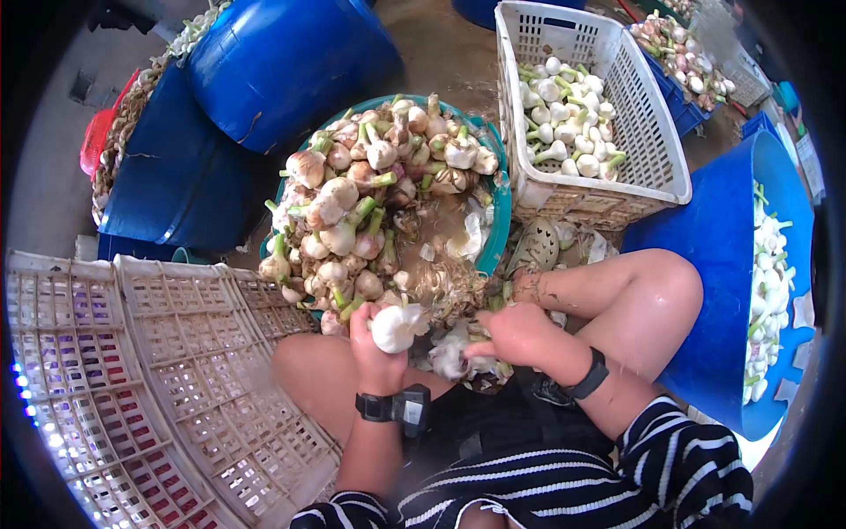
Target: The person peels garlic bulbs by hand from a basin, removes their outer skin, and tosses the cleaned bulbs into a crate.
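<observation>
My left hand is wrapped round a white, peeled garlic bulb, held up in front of my lap. To its right my right hand is closed, its fingers curled towards loose garlic skins; what it grips, if anything, I cannot make out. Just beyond both hands a green round tub bears a heap of unpeeled garlic bulbs with short green stems. Dry peelings lie at the near side of this heap.
A white crate with peeled garlic stands beyond my knee. At the right is a blue barrel holding more bulbs. Large blue barrels stand at the far left. A white plastic crate is close by my left leg.
</observation>
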`<state>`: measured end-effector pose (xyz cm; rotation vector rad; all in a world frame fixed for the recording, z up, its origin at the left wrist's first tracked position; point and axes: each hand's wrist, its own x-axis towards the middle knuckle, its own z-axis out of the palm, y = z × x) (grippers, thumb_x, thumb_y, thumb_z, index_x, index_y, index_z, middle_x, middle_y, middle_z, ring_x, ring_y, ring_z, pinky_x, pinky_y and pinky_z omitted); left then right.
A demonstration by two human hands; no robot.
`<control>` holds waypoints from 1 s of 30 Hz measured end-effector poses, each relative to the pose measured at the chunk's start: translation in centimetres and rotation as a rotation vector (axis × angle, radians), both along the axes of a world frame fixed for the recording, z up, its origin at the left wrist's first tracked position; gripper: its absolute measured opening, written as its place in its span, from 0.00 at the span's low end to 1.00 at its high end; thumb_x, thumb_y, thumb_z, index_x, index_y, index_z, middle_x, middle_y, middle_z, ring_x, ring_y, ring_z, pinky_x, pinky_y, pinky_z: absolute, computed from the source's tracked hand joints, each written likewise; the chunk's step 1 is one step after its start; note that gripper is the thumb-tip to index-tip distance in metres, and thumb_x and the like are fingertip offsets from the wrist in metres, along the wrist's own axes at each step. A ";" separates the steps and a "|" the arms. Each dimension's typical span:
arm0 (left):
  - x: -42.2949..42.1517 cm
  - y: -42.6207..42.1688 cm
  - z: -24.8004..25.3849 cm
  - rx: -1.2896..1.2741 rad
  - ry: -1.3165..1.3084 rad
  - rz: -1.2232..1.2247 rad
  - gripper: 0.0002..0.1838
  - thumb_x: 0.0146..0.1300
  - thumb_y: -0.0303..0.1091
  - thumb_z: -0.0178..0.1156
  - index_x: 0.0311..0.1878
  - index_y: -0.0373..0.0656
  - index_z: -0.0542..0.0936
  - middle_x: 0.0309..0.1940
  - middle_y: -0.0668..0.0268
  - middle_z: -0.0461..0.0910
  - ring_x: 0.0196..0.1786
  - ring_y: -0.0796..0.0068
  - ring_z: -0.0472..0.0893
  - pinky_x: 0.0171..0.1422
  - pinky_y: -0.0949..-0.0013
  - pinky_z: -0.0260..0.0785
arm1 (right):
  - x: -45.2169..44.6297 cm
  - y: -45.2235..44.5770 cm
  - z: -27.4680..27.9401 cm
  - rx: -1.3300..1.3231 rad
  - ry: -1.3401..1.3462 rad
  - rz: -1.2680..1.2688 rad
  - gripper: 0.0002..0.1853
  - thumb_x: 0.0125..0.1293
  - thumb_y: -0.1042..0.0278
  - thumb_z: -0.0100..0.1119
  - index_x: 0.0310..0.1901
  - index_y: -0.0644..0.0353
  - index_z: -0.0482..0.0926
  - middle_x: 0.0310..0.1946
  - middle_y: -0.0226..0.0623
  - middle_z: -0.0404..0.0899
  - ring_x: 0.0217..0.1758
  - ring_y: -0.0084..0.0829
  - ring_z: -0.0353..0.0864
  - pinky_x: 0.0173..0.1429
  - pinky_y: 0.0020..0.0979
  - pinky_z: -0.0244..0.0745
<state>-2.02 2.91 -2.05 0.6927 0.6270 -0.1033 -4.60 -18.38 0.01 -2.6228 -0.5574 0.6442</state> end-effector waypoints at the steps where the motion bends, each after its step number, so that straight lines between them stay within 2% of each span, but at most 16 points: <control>1: -0.1 -0.3 -0.3 -0.023 -0.095 -0.035 0.12 0.63 0.39 0.46 0.26 0.46 0.69 0.23 0.67 0.72 0.29 0.73 0.73 0.37 0.68 0.67 | -0.2 1.4 -0.6 0.351 -0.140 -0.263 0.25 0.58 0.42 0.51 0.30 0.61 0.77 0.21 0.45 0.77 0.24 0.48 0.76 0.29 0.41 0.70; 5: -0.4 -1.3 -1.4 0.034 -0.123 -0.102 0.13 0.63 0.39 0.46 0.26 0.44 0.70 0.23 0.67 0.72 0.27 0.74 0.72 0.34 0.68 0.66 | 1.5 4.6 -0.5 0.663 0.029 -0.290 0.21 0.59 0.47 0.52 0.26 0.59 0.76 0.21 0.43 0.76 0.25 0.47 0.76 0.29 0.41 0.69; 8: 0.3 -1.2 -0.5 0.299 -0.028 -0.022 0.11 0.63 0.36 0.44 0.24 0.45 0.65 0.24 0.65 0.70 0.30 0.72 0.72 0.38 0.68 0.67 | 0.4 4.8 1.9 0.980 0.081 0.001 0.16 0.63 0.58 0.49 0.24 0.60 0.75 0.20 0.43 0.75 0.25 0.44 0.75 0.31 0.40 0.70; 10: 1.0 0.2 -0.9 0.173 0.093 0.086 0.10 0.62 0.35 0.45 0.25 0.45 0.67 0.23 0.67 0.71 0.29 0.73 0.74 0.37 0.68 0.69 | 0.2 4.4 0.8 1.034 0.086 -0.171 0.13 0.63 0.59 0.48 0.30 0.60 0.77 0.22 0.43 0.76 0.26 0.43 0.77 0.32 0.38 0.71; 14: -0.1 -0.4 -1.0 0.131 0.070 -0.067 0.10 0.61 0.35 0.47 0.24 0.46 0.66 0.22 0.67 0.70 0.28 0.72 0.74 0.36 0.67 0.69 | 2.1 4.4 -0.7 0.892 0.071 -0.463 0.14 0.63 0.55 0.49 0.35 0.58 0.77 0.27 0.42 0.78 0.29 0.44 0.78 0.32 0.38 0.72; 16: -0.2 -1.2 -0.9 0.199 0.100 -0.100 0.11 0.62 0.35 0.47 0.24 0.45 0.66 0.21 0.66 0.70 0.28 0.72 0.73 0.35 0.68 0.68 | 2.5 4.9 -1.0 0.546 -0.144 -0.130 0.15 0.63 0.54 0.48 0.30 0.58 0.75 0.25 0.40 0.77 0.29 0.43 0.78 0.31 0.39 0.72; 18: -0.5 -0.4 -2.1 0.043 0.014 -0.118 0.11 0.63 0.36 0.47 0.24 0.44 0.67 0.22 0.66 0.70 0.28 0.72 0.73 0.34 0.69 0.68 | 1.7 5.0 -0.3 0.611 -0.218 0.000 0.15 0.63 0.56 0.47 0.26 0.57 0.73 0.23 0.38 0.76 0.27 0.42 0.78 0.30 0.40 0.71; 19: -0.4 -0.5 -2.4 0.373 0.010 -0.071 0.12 0.63 0.37 0.46 0.24 0.44 0.67 0.22 0.66 0.71 0.27 0.73 0.73 0.33 0.69 0.68 | 0.8 5.0 0.1 0.664 -0.137 0.072 0.15 0.63 0.56 0.46 0.25 0.57 0.73 0.22 0.37 0.76 0.27 0.42 0.77 0.30 0.40 0.72; 21: -0.3 0.0 -1.1 0.370 0.057 0.011 0.13 0.64 0.38 0.45 0.24 0.44 0.67 0.22 0.67 0.70 0.27 0.74 0.73 0.32 0.69 0.68 | -0.2 5.1 -0.1 0.902 -0.181 0.019 0.13 0.61 0.62 0.52 0.24 0.61 0.76 0.22 0.40 0.76 0.27 0.38 0.78 0.33 0.34 0.72; 22: 0.2 -0.1 0.2 0.360 0.093 0.084 0.14 0.65 0.38 0.45 0.24 0.44 0.67 0.21 0.67 0.70 0.27 0.75 0.73 0.32 0.69 0.68 | 0.1 4.6 -1.3 1.105 0.232 -0.232 0.15 0.66 0.58 0.46 0.38 0.60 0.77 0.32 0.39 0.79 0.32 0.34 0.79 0.38 0.34 0.74; 24: -0.3 0.1 -0.4 0.727 0.019 -0.105 0.18 0.68 0.45 0.40 0.29 0.42 0.70 0.24 0.68 0.70 0.27 0.77 0.72 0.28 0.71 0.68 | 1.6 4.9 -2.4 1.375 0.739 -0.883 0.23 0.69 0.50 0.36 0.52 0.59 0.70 0.43 0.40 0.76 0.37 0.34 0.78 0.42 0.39 0.75; 25: -0.3 -0.6 0.3 0.700 -0.050 -0.136 0.19 0.69 0.46 0.38 0.32 0.41 0.71 0.27 0.67 0.71 0.27 0.77 0.71 0.28 0.72 0.68 | 2.3 4.7 -3.4 1.486 1.066 -0.911 0.28 0.69 0.44 0.27 0.59 0.58 0.61 0.49 0.41 0.72 0.40 0.41 0.78 0.43 0.44 0.76; 26: 0.3 -1.6 1.1 0.671 -0.124 -0.168 0.21 0.69 0.47 0.37 0.35 0.40 0.71 0.30 0.65 0.71 0.28 0.78 0.71 0.29 0.72 0.68 | 2.6 4.4 -4.0 1.580 1.222 -0.946 0.26 0.69 0.47 0.29 0.57 0.58 0.63 0.49 0.45 0.72 0.43 0.45 0.78 0.38 0.44 0.78; 27: 1.5 -0.9 1.7 0.931 -0.155 -0.191 0.19 0.67 0.47 0.42 0.41 0.39 0.71 0.37 0.60 0.71 0.31 0.70 0.73 0.34 0.65 0.70 | 3.1 4.0 -4.3 1.695 1.274 -1.042 0.24 0.65 0.51 0.38 0.57 0.58 0.64 0.50 0.48 0.72 0.45 0.48 0.77 0.32 0.46 0.79; 28: 3.1 0.7 1.8 0.932 -0.160 -0.187 0.19 0.67 0.47 0.42 0.41 0.39 0.71 0.37 0.60 0.71 0.31 0.70 0.73 0.34 0.65 0.70 | 4.1 2.6 -1.9 2.017 1.307 -0.946 0.20 0.61 0.52 0.44 0.48 0.57 0.68 0.42 0.49 0.74 0.42 0.47 0.77 0.28 0.42 0.80; 30: 5.8 4.2 1.1 2.143 -0.291 -0.078 0.21 0.58 0.45 0.54 0.46 0.38 0.69 0.39 0.55 0.72 0.35 0.58 0.75 0.41 0.57 0.71 | 6.2 -1.0 3.2 2.471 0.951 -0.546 0.22 0.60 0.54 0.46 0.50 0.61 0.67 0.51 0.55 0.69 0.53 0.51 0.72 0.34 0.42 0.83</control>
